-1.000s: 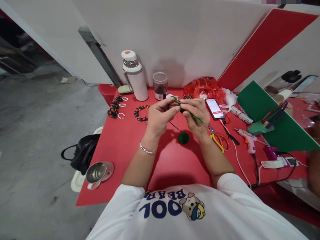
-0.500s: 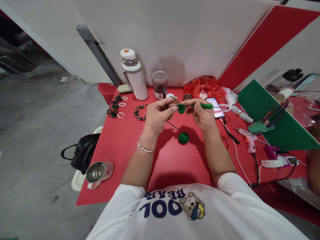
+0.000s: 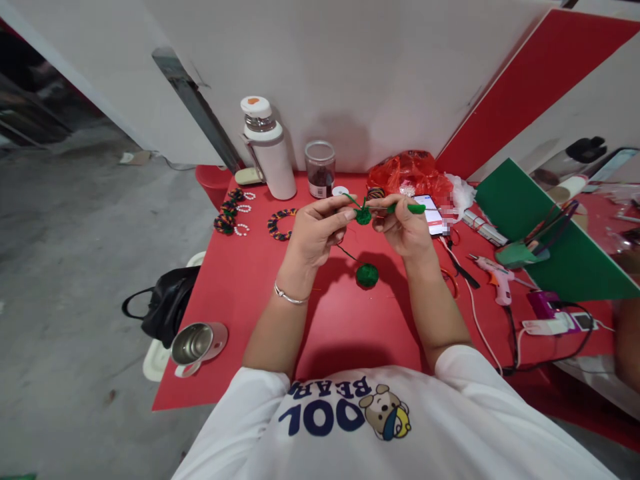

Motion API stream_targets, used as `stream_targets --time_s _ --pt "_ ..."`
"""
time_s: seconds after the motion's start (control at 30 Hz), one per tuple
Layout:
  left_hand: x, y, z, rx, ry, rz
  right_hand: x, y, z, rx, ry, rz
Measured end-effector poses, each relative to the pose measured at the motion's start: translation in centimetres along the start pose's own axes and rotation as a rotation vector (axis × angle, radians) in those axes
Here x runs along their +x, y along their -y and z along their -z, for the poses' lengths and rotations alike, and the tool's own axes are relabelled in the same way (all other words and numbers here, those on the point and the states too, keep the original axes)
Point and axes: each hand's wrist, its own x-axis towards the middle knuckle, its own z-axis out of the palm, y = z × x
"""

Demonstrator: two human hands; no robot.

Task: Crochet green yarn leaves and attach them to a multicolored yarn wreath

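Note:
My left hand (image 3: 319,230) pinches a small piece of green crochet work (image 3: 363,215) at its edge, with green yarn looped over the fingers. In my right hand (image 3: 406,227) is a crochet hook with a green handle (image 3: 416,209); its thin metal shaft points left, and its tip is at the green work. A strand runs from my left hand down to a ball of green yarn (image 3: 367,275) lying on the red table (image 3: 345,320) below.
Behind stand a white flask (image 3: 273,157), a clear jar (image 3: 320,170) and a red plastic bag (image 3: 407,175). A braided ring (image 3: 281,225) lies left, a steel mug (image 3: 199,347) front left. On the right are a phone (image 3: 429,215), a glue gun (image 3: 497,279), cables and a green board (image 3: 555,247).
The crochet hook has drawn slightly away from the left hand, so more of its metal shaft shows and a loop of yarn stands up on the work. The yarn ball has stayed put.

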Motion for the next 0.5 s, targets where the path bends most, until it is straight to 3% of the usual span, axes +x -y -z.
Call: stream_targets --time_s 0.23,0.5 --pt "0.14 0.14 -0.03 0.007 -0.018 0.000 0.13 0.15 -0.02 -0.005 -0.008 -0.028" --pt "0.26 0.65 -0.36 0.088 -0.050 -0.110 -0.11 0.25 -0.45 -0.156 0.046 0.059"
